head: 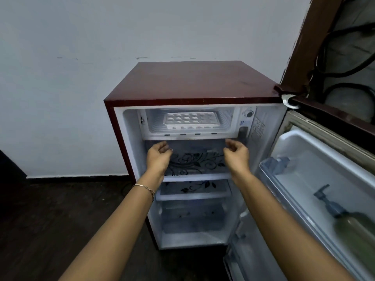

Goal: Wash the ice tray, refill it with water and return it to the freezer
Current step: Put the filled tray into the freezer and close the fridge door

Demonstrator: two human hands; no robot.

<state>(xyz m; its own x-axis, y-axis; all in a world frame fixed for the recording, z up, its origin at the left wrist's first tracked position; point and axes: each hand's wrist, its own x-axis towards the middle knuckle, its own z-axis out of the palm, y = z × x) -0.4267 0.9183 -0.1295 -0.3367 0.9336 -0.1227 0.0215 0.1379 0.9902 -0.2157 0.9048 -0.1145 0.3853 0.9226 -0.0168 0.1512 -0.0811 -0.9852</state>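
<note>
A white ice tray with several round cups lies flat inside the freezer compartment at the top of a small maroon fridge, whose door stands open to the right. My left hand and my right hand hover just below the freezer opening, one at each side, fingers loosely curled and apart. Neither hand touches the tray or holds anything. A thin bracelet sits on my left wrist.
The open fridge door swings out at the right, its shelf holding a pump bottle. Glass shelves with a black floral print sit below the freezer. A pale wall stands behind; dark floor spreads to the left.
</note>
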